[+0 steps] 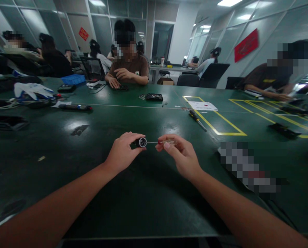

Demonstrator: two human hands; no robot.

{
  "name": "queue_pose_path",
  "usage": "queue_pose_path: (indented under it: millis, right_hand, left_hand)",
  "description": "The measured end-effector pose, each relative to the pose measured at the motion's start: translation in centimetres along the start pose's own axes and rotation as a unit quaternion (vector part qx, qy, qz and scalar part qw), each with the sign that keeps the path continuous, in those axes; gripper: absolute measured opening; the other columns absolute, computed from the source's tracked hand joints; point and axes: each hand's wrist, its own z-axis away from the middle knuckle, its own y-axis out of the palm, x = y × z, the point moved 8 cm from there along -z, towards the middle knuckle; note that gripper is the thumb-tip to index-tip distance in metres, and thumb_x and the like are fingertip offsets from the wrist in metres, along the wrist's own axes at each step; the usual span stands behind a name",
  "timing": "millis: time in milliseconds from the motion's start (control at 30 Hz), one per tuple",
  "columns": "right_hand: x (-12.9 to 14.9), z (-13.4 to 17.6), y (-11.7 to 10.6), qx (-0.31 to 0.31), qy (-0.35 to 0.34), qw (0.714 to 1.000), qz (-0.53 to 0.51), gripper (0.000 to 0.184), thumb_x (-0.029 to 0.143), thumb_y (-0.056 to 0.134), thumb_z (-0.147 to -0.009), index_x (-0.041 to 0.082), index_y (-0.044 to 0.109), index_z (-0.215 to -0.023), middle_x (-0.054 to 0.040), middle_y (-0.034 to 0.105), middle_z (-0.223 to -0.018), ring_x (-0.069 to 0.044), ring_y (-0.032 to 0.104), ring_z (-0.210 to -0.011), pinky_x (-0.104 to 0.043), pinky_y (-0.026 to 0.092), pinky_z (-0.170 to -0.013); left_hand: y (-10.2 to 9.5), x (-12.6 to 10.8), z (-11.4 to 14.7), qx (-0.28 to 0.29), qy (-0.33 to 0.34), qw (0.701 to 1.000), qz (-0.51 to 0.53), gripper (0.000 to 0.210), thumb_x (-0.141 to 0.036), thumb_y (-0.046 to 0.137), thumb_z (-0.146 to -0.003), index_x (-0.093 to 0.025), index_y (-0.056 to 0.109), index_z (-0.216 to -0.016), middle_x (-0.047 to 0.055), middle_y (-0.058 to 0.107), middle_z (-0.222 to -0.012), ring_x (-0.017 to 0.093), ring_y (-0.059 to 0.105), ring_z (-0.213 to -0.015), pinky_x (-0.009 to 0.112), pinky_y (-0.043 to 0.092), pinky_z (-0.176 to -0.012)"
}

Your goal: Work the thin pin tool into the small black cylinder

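Between the thumb and fingers of my left hand (124, 151) is a small dark cylindrical part (142, 142) with a silvery ring at its open end, which faces me. My right hand (182, 153) is closed round the clear, red-collared handle of a thin screwdriver (166, 142). Its shaft points left and its tip reaches the ring's edge; whether it sits inside the ring I cannot tell. Both hands are above the green table (133, 206), near its middle.
Ahead lie a yellow-black screwdriver (197, 119), a white paper (204, 105) and a black device (154, 97). White gloves (32, 91), a blue tray (73, 79) and a dark pen-like tool (75, 107) are at left. A blurred-out pale object (243, 165) lies at right. A person (129, 65) sits opposite.
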Motion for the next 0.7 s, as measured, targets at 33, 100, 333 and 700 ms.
queue_pose_path:
  millis: [33,100,333,700]
  right_hand:
    - [0.1,0.1,-0.1,-0.004,0.0,1.0,0.008,0.028,0.045,0.069,-0.093,0.022,0.073,-0.108,-0.0048,0.078,-0.088,-0.02,0.075,-0.085,-0.035,0.059,-0.08]
    - [0.3,0.1,-0.4,-0.025,-0.002,0.998,0.053,0.03,0.047,0.067,-0.095,0.022,0.075,-0.109,-0.0052,0.079,-0.086,-0.02,0.075,-0.082,-0.035,0.058,-0.077]
    - [0.9,-0.5,-1.6,-0.089,-0.011,0.981,0.171,0.031,0.047,0.072,-0.091,0.02,0.075,-0.076,-0.0018,0.071,-0.065,-0.015,0.062,-0.058,-0.029,0.047,-0.057]
    - [-1.6,-0.9,-0.8,-0.063,0.056,0.991,-0.103,0.027,0.044,0.079,-0.086,0.019,0.077,-0.095,-0.0021,0.073,-0.075,-0.015,0.067,-0.069,-0.03,0.055,-0.07]
  left_hand:
    - [0.0,0.0,0.0,0.001,-0.001,1.0,0.0,0.037,-0.018,0.084,-0.078,-0.022,0.075,-0.114,0.004,0.078,-0.107,0.024,0.071,-0.1,0.043,0.057,-0.094]
    - [0.0,-0.1,-0.1,0.002,-0.001,1.0,0.001,0.037,-0.017,0.084,-0.078,-0.022,0.075,-0.114,0.004,0.078,-0.108,0.024,0.071,-0.101,0.045,0.055,-0.099]
    - [0.1,-0.4,-0.1,0.014,0.003,1.0,0.019,0.034,-0.016,0.082,-0.079,-0.024,0.076,-0.112,0.004,0.079,-0.11,0.026,0.072,-0.104,0.054,0.049,-0.11]
    - [0.0,-0.4,-0.1,0.011,-0.003,1.0,0.024,0.036,-0.014,0.084,-0.077,-0.021,0.076,-0.111,0.004,0.079,-0.108,0.025,0.072,-0.102,0.052,0.051,-0.109]
